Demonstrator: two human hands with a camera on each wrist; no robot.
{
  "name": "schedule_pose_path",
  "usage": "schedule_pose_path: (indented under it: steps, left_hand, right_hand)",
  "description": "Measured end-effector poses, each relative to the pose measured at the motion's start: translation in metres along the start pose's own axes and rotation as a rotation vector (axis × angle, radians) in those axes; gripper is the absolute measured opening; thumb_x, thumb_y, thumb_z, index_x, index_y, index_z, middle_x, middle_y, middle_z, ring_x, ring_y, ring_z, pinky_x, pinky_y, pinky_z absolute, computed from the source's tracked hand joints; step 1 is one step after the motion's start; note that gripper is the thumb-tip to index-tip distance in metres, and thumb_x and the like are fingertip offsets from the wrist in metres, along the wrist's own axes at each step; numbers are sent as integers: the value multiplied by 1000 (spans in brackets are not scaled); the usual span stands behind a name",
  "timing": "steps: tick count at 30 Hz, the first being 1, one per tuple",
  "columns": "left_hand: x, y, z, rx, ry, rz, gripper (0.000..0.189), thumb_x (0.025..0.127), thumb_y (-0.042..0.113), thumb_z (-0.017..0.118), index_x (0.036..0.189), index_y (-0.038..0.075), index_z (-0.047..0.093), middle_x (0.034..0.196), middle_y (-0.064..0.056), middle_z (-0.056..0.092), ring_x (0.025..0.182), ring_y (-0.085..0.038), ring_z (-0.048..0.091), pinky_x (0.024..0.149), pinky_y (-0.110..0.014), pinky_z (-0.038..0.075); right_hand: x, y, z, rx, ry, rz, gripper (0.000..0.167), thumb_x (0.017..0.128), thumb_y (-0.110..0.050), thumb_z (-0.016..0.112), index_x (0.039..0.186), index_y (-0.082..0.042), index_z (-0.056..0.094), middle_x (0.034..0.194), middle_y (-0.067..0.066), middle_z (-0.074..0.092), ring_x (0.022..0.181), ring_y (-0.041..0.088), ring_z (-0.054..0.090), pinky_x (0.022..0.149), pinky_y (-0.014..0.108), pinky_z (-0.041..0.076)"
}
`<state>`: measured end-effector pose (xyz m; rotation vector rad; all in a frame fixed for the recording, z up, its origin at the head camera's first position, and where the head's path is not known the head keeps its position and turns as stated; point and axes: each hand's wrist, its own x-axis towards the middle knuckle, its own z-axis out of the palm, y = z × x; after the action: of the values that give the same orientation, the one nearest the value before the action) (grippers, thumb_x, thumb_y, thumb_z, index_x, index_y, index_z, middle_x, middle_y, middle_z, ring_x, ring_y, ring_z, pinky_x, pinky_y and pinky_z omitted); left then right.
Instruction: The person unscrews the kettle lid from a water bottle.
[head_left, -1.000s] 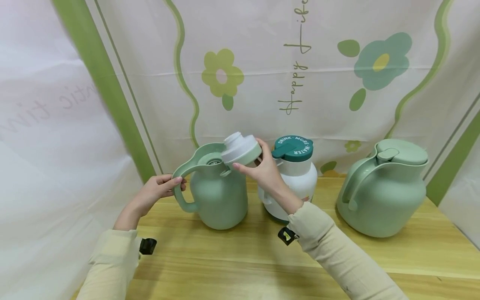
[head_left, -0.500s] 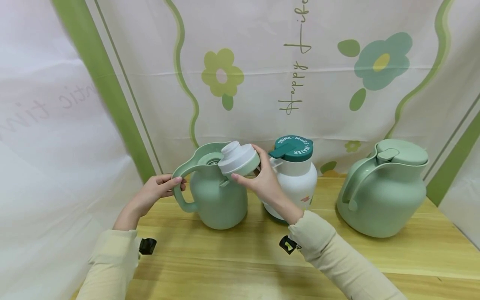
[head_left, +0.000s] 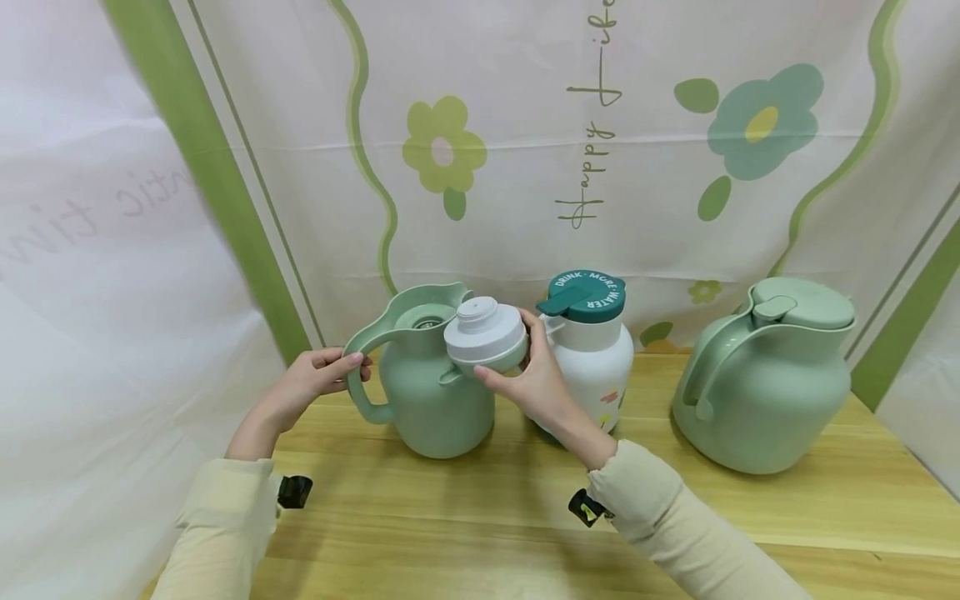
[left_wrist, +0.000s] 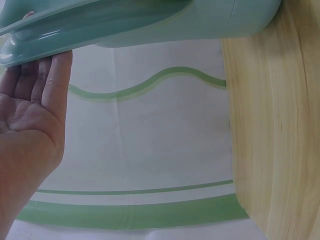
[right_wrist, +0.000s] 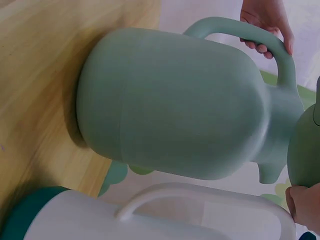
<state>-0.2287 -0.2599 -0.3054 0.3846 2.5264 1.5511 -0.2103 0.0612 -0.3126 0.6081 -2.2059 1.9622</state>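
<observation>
A pale green thermos jug point(head_left: 442, 400) stands upright on the table with its mouth uncovered. My left hand point(head_left: 318, 375) grips the jug's handle point(head_left: 362, 392) near the top, thumb on one side and fingers behind. My right hand point(head_left: 536, 375) holds the jug's screw-in lid point(head_left: 486, 337) at the right of the mouth, its white stepped underside facing up and a little toward the left. In the right wrist view the lid's green side point(right_wrist: 305, 150) shows at the right edge, beside the jug's neck, with fingertips point(right_wrist: 305, 205) on it.
Just behind the right hand stands a white thermos jug point(head_left: 588, 367) with a dark green lid. Another pale green jug point(head_left: 772, 392), lid on, is at the right. Printed curtains point(head_left: 525, 233) hang behind and left of the wooden table point(head_left: 420, 533).
The lid has turned in the right hand so its underside faces more upward, and it has moved lower and slightly right. The left hand and the jug have stayed put.
</observation>
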Motion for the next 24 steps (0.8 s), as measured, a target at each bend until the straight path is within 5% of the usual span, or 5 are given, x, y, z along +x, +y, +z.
schedule_pose_path:
  steps: [8,24]
  left_hand:
    - [0,1,0,11,-6,-4,43,99,38,51,108,-2,64,91,12,68,98,-1,60,105,-53,41]
    - [0,0,-1,14,0,1,36,99,37,51,104,5,67,90,13,68,98,-1,61,104,-52,43]
  right_hand:
    - [-13,3,1,-1,-31,-10,97,77,-10,75,152,-17,14,148,10,30,129,29,41,109,47,36]
    - [-36,23,-6,-33,-68,-3,91,77,-18,78,148,-13,22,140,13,42,121,27,46,104,45,38]
